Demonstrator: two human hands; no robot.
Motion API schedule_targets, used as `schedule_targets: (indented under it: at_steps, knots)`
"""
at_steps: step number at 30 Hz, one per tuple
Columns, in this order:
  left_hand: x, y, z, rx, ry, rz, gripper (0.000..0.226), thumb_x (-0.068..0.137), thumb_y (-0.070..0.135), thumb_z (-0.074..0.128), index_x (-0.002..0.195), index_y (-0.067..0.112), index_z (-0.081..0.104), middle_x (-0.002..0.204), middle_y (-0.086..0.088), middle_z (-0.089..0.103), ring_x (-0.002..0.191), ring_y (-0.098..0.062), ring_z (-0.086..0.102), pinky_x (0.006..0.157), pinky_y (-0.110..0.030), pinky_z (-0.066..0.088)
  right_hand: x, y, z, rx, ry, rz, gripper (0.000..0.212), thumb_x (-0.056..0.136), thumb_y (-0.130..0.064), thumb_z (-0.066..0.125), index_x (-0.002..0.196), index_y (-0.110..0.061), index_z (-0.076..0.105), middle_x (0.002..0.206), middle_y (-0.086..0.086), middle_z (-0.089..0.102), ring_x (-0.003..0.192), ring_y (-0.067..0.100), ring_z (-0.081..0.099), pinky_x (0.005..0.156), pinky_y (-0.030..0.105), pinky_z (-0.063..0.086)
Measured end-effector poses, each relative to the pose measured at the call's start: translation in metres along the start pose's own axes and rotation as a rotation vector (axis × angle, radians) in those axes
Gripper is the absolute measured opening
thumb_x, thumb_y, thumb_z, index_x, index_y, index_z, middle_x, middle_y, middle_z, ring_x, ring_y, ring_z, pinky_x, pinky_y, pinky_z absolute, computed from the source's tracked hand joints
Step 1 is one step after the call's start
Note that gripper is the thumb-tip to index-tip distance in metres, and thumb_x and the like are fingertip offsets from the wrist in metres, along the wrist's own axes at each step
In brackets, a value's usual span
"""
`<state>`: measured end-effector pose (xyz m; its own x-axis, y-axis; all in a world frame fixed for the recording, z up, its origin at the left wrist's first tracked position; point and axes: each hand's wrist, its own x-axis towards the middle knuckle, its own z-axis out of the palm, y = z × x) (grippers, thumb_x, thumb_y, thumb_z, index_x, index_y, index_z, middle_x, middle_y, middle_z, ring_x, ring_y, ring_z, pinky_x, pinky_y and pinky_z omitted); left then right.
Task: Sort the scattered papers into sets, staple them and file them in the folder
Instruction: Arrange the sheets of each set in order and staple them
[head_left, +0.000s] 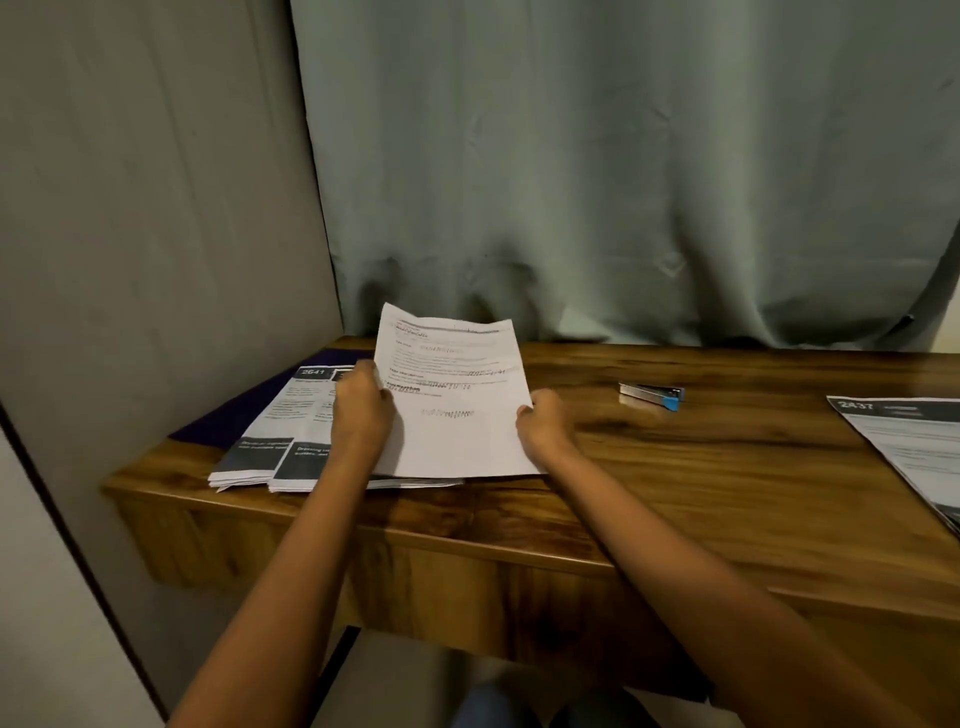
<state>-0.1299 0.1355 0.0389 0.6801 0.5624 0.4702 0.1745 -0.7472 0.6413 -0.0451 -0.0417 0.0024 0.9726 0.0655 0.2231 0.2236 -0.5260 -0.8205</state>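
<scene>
A white printed sheet (457, 395) is raised above the left part of the wooden table, its lower edge near the other papers. My left hand (361, 410) grips its left edge and my right hand (543, 421) grips its right edge. Under it lie stacked paper sets (270, 436) with dark headers, one marked 2641. A dark purple folder (234, 410) lies beneath them at the table's left end. A blue and silver stapler (652, 396) lies to the right, apart from both hands. Another printed set (904, 441) marked 2437 rests at the right edge.
The wooden table (701, 467) stands against a grey-green curtain (623, 182) at the back and a grey wall (156, 208) on the left. Its front edge runs across the middle of the view.
</scene>
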Motion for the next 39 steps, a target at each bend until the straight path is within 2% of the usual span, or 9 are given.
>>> schedule_targets:
  at_steps: [4,7,10,16,22,27,31,35,39]
  knots:
    - [-0.004,-0.026,0.007,0.136,-0.030,0.005,0.032,0.094,0.001,0.052,0.126,-0.004,0.052,0.123,-0.025,0.056,0.111,-0.036,0.055,0.092,-0.041,0.047,-0.007,0.001,0.018,-0.081,-0.070,0.019,0.022,0.093,0.000,0.043,0.102,0.002,0.063,0.109,0.017,0.064,0.096,0.032,0.062,0.066,0.032,0.045]
    - [-0.007,-0.030,0.010,0.212,-0.025,0.013,0.038,0.093,0.001,0.055,0.130,-0.002,0.051,0.126,-0.024,0.055,0.116,-0.037,0.052,0.097,-0.043,0.045,-0.007,0.003,0.019,-0.130,-0.053,0.005,0.023,0.090,0.000,0.044,0.104,0.000,0.063,0.115,0.019,0.061,0.106,0.034,0.058,0.082,0.036,0.051]
    - [-0.009,-0.024,0.011,0.222,-0.011,0.051,0.037,0.092,0.007,0.059,0.128,0.002,0.054,0.124,-0.021,0.058,0.114,-0.036,0.055,0.095,-0.046,0.048,-0.004,0.005,0.014,-0.156,0.002,-0.011,0.025,0.086,-0.001,0.046,0.106,-0.006,0.061,0.124,0.018,0.053,0.120,0.034,0.046,0.100,0.041,0.043]
    - [-0.016,0.018,0.021,0.090,-0.048,0.178,0.034,0.092,0.016,0.061,0.124,0.007,0.057,0.125,-0.014,0.060,0.117,-0.029,0.053,0.097,-0.038,0.043,0.000,0.009,-0.020,-0.083,0.069,-0.041,0.028,0.085,-0.014,0.060,0.113,-0.017,0.058,0.126,0.010,0.051,0.119,0.028,0.048,0.102,0.039,0.042]
    - [-0.046,0.080,0.043,-0.029,-0.106,0.326,0.028,0.093,0.021,0.059,0.118,0.009,0.061,0.124,-0.010,0.058,0.113,-0.024,0.056,0.091,-0.033,0.047,-0.004,0.025,-0.075,-0.080,0.150,-0.074,0.023,0.086,-0.010,0.061,0.108,-0.018,0.062,0.122,0.007,0.051,0.117,0.023,0.047,0.101,0.032,0.038]
    - [-0.078,0.134,0.070,-0.154,-0.241,0.407,0.028,0.089,0.015,0.062,0.117,0.010,0.062,0.122,-0.009,0.061,0.113,-0.023,0.057,0.097,-0.028,0.042,-0.011,0.055,-0.131,-0.158,0.252,-0.044,0.020,0.085,-0.013,0.061,0.104,-0.017,0.066,0.121,0.012,0.051,0.111,0.030,0.052,0.100,0.033,0.042]
    - [-0.108,0.176,0.098,-0.246,-0.372,0.410,0.029,0.089,0.011,0.063,0.117,0.011,0.062,0.119,-0.005,0.062,0.108,-0.015,0.058,0.085,-0.014,0.039,-0.019,0.087,-0.177,-0.219,0.293,0.031,0.019,0.086,-0.013,0.061,0.104,-0.018,0.063,0.121,0.011,0.049,0.115,0.030,0.049,0.102,0.033,0.038]
    - [-0.138,0.213,0.131,-0.330,-0.494,0.384,0.028,0.089,0.014,0.063,0.117,0.012,0.061,0.116,-0.007,0.065,0.105,-0.019,0.061,0.091,-0.026,0.048,-0.028,0.121,-0.220,-0.239,0.345,0.090,0.009,0.083,-0.015,0.062,0.091,-0.020,0.061,0.113,0.011,0.059,0.109,0.029,0.054,0.096,0.036,0.044]
    - [-0.163,0.246,0.161,-0.383,-0.658,0.299,0.032,0.093,0.019,0.060,0.125,0.017,0.052,0.114,-0.007,0.063,0.090,-0.015,0.061,0.073,-0.024,0.051,-0.035,0.157,-0.262,-0.211,0.389,0.179,0.011,0.084,-0.012,0.059,0.089,-0.022,0.061,0.108,0.009,0.060,0.099,0.025,0.058,0.087,0.040,0.053]
